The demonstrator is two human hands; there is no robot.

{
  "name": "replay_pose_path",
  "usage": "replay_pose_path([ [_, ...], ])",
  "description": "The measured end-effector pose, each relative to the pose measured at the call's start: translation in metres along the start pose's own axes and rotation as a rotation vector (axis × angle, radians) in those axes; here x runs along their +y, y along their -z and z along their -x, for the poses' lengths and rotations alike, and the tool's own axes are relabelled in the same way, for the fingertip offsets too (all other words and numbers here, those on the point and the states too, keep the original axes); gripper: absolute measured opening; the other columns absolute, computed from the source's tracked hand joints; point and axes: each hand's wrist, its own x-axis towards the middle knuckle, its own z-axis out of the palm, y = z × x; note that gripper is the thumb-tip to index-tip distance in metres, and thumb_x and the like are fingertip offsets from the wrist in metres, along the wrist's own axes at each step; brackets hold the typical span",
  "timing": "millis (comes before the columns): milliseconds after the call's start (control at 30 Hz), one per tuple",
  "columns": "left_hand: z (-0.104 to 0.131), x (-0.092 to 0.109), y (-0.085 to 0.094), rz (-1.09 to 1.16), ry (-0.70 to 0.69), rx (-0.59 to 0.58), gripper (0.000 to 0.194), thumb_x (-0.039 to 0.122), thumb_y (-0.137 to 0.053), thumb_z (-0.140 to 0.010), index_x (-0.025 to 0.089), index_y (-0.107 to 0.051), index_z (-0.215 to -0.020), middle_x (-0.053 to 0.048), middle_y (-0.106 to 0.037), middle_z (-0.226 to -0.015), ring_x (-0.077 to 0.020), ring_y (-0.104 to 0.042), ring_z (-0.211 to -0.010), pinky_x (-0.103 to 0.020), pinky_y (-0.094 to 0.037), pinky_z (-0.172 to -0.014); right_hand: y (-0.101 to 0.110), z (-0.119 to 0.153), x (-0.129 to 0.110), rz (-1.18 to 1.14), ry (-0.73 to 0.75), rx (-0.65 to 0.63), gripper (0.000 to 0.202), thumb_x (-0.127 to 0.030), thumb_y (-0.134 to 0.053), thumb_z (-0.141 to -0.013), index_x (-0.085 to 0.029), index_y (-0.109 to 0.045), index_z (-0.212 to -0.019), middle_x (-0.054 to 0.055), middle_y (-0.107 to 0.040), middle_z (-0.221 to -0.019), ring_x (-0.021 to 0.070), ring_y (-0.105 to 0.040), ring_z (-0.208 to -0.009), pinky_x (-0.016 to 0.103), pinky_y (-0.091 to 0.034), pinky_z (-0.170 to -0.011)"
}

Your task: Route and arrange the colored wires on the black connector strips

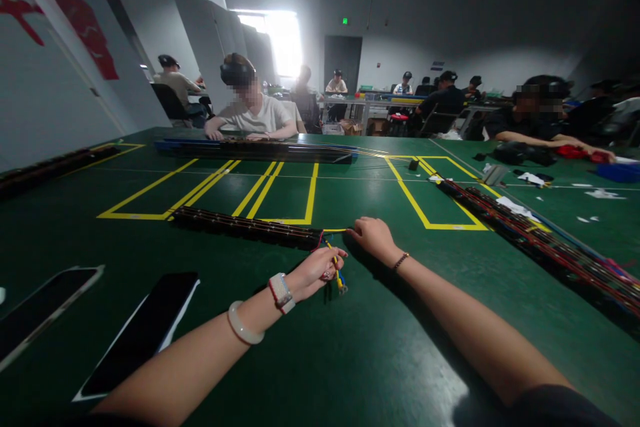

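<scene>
Your left hand point(316, 269) is pinching the leads point(341, 278), right hand point(373, 237) the yellow wire point(334, 231). They're likely feeling light, bendy; the lugs point(343, 290) are offering grip.

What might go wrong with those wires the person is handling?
If the right hand tugs too hard, the yellow wire might strain where it leaves the black strip. The metal ends dangling by the left hand could snag or get bent. The pale bangle on the left forearm might also catch a wire.
</scene>
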Motion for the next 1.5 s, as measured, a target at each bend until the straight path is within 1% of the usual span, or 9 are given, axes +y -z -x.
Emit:
replay_pose_path([
  [167,-0.001,0.0,0.001,0.067,0.015,-0.031,0.022,0.022,-0.04,-0.094,0.007,-0.055,-0.099,0.001,-0.048,-0.064,-0.0006,-0.027,-0.041,-0.016,-0.019,-0.041,-0.008,0.01,0.0,0.154,0.195,0.305,0.02,-0.032,-0.051,-0.091,-0.017,-0.062,-0.099,0.011,-0.06,-0.098,0.021,-0.051,-0.087,0.033,-0.033,-0.077],
  [300,-0.005,-0.004,0.004,0.176,0.0,-0.052,0.019,0.022,-0.036,-0.094,0.011,-0.049,-0.088,-0.003,-0.053,-0.068,-0.0033,-0.037,-0.044,-0.016,-0.022,-0.042,-0.009,0.021,-0.002,0.124,0.636,0.524,0.02,-0.024,-0.048,-0.092,-0.022,-0.06,-0.108,0.007,-0.06,-0.104,0.0176,-0.051,-0.087,0.035,-0.035,-0.087],
  [400,-0.007,-0.006,0.005,0.27,0.009,-0.051,0.019,0.023,-0.036,-0.093,0.013,-0.047,-0.081,-0.001,-0.048,-0.064,-0.0053,-0.04,-0.047,-0.016,-0.024,-0.042,-0.006,0.023,-0.004,0.076,0.913,0.562,0.019,-0.019,-0.045,-0.094,-0.021,-0.063,-0.1,0.004,-0.062,-0.103,0.0145,-0.053,-0.089,0.033,-0.038,-0.09],
  [500,-0.01,-0.007,0.006,0.28,0.033,-0.051,0.019,0.02,-0.031,-0.09,0.014,-0.046,-0.079,-0.001,-0.046,-0.061,-0.0068,-0.038,-0.044,-0.018,-0.025,-0.042,-0.002,0.023,-0.003,0.027,1.012,0.528,0.02,-0.018,-0.044,-0.094,-0.019,-0.064,-0.098,0.004,-0.064,-0.105,0.0142,-0.055,-0.094,0.032,-0.04,-0.091],
  [700,-0.013,-0.008,0.009,0.231,0.032,-0.075,0.025,0.023,-0.026,-0.088,0.013,-0.046,-0.077,-0.005,-0.052,-0.062,-0.0094,-0.042,-0.046,-0.021,-0.028,-0.044,-0.004,0.019,-0.006,-0.258,0.867,0.468,0.023,-0.024,-0.045,-0.095,-0.017,-0.06,-0.111,0.007,-0.064,-0.111,0.0168,-0.056,-0.103,0.034,-0.042,-0.091],
  [867,-0.011,-0.008,0.005,0.23,-0.045,-0.063,0.021,0.015,-0.029,-0.088,0.011,-0.047,-0.079,-0.007,-0.056,-0.069,-0.0073,-0.042,-0.047,-0.02,-0.029,-0.046,-0.006,0.003,-0.026,-0.559,0.571,0.45,0.02,-0.026,-0.044,-0.095,-0.018,-0.061,-0.103,0.007,-0.066,-0.102,0.0169,-0.058,-0.097,0.035,-0.04,-0.09],
  [1000,-0.012,-0.01,0.003,0.185,-0.028,-0.002,0.012,0.008,-0.034,-0.087,0.014,-0.044,-0.084,-0.004,-0.055,-0.067,-0.0062,-0.043,-0.046,-0.018,-0.025,-0.045,0.003,-0.015,-0.048,-0.553,0.336,0.423,0.018,-0.028,-0.052,-0.091,-0.018,-0.066,-0.098,0.005,-0.066,-0.088,0.0173,-0.055,-0.084,0.031,-0.038,-0.079],
  [1300,-0.014,-0.014,0.003,0.041,-0.046,0.072,0.016,0.001,-0.039,-0.077,0.014,-0.043,-0.069,0.004,-0.042,-0.052,-0.0043,-0.034,-0.043,-0.017,-0.024,-0.045,-0.002,-0.039,-0.087,-0.322,0.361,0.296,0.019,-0.031,-0.055,-0.09,-0.023,-0.072,-0.085,0.004,-0.064,-0.076,0.0181,-0.044,-0.079,0.031,-0.028,-0.072],
  [1500,-0.011,-0.012,0.001,0.067,-0.055,0.021,0.015,0.001,-0.037,-0.082,0.013,-0.045,-0.079,0.001,-0.05,-0.061,-0.0032,-0.036,-0.044,-0.016,-0.024,-0.045,0.004,-0.03,-0.069,-0.393,0.358,0.307,0.029,-0.036,-0.049,-0.093,-0.025,-0.063,-0.116,0.006,-0.062,-0.1,0.0179,-0.047,-0.091,0.031,-0.031,-0.079],
])
